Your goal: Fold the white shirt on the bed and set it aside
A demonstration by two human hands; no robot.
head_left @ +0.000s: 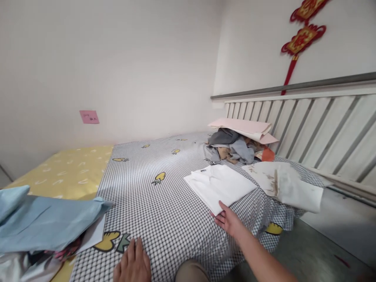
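Observation:
A white folded shirt, with a small dark print near its far edge, lies flat on the checked bed sheet. My right hand pinches the shirt's near corner, thumb on top and fingers underneath. Lower left, my left hand rests palm down on the sheet, fingers stretched out and holding nothing. Part of that hand is cut off by the bottom edge of the view.
Light blue cloth covers other clothes at the left. Crumpled grey clothes lie under pink sheets by the white bed rail. A stained white cloth sits right of the shirt. My knee shows below.

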